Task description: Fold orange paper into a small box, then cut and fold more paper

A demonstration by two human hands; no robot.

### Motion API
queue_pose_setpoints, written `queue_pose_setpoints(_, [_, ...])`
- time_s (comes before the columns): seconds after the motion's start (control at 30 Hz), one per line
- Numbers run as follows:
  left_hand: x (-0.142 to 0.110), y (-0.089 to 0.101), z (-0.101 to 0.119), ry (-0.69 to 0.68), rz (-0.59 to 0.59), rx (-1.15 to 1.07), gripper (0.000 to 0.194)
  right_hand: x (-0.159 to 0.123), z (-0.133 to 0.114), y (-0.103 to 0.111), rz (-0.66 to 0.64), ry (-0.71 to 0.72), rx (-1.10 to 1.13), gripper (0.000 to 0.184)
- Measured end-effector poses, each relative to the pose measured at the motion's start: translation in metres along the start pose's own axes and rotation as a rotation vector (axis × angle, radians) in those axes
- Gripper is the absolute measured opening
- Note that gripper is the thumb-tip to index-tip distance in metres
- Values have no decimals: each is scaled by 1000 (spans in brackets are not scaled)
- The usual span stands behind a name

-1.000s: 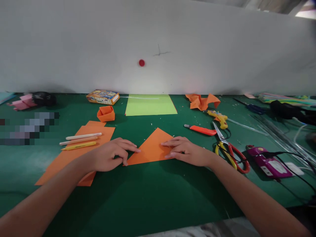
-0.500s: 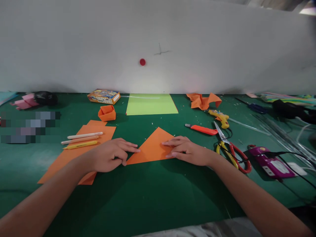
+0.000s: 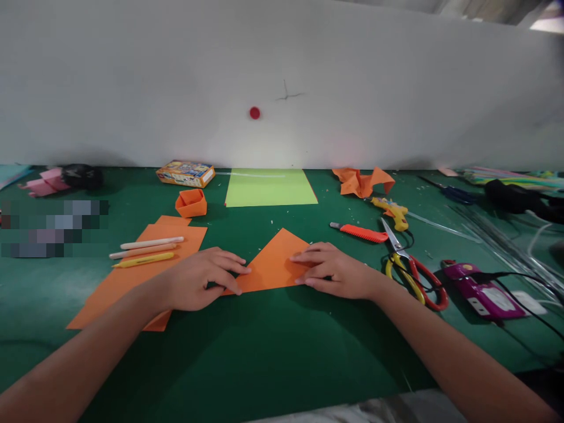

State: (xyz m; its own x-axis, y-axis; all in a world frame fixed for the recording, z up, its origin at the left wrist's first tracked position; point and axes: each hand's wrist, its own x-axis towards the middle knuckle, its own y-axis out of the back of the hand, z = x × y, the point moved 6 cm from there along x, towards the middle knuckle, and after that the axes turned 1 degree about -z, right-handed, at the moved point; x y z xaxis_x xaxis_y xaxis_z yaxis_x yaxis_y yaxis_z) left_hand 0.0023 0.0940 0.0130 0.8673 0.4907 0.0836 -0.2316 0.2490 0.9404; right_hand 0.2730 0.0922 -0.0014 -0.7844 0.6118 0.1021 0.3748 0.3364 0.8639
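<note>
Three slim sticks (image 3: pixel 143 251) lie left, one cutter (image 3: pixel 361 232), one glue gun (image 3: pixel 399 216) and one pair of scissors (image 3: pixel 395 239) right. Between them on the surface (image 3: pixel 282 352), the left hand (image 3: pixel 202 281) and right hand (image 3: pixel 337 273) touch one orange triangle (image 3: pixel 274 264), each grip loosely open.

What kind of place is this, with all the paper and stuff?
Probably a craft table: there's an orange paper triangle, red-and-yellow scissors and a yellow glue gun.

Dim light covered the table (image 3: pixel 282 358), shadows (soft-edged) darkened it on the near side of the right hand (image 3: pixel 337 273), and pale glare washed it left of the left hand (image 3: pixel 198 281).
</note>
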Motion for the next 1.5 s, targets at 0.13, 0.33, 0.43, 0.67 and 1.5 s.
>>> queue_pose_setpoints(0.13, [2, -3, 0, 24, 21, 13, 34, 3, -12, -4, 39, 135, -120, 33])
queue_pose_setpoints(0.33, [4, -4, 4, 60, 23, 21, 34, 14, -30, -21, -30, 75, -204, 36])
queue_pose_setpoints(0.43, [6, -4, 7, 68, 21, 42, 37, 20, -42, -28, -65, 43, -238, 41])
queue_pose_setpoints(0.67, [17, -14, 25, 85, 55, 141, 57, 23, -51, -33, -84, 15, -266, 45])
queue_pose_setpoints(1.5, [19, -15, 24, 17, 45, 147, 56, 19, -39, -24, -76, -9, -170, 37])
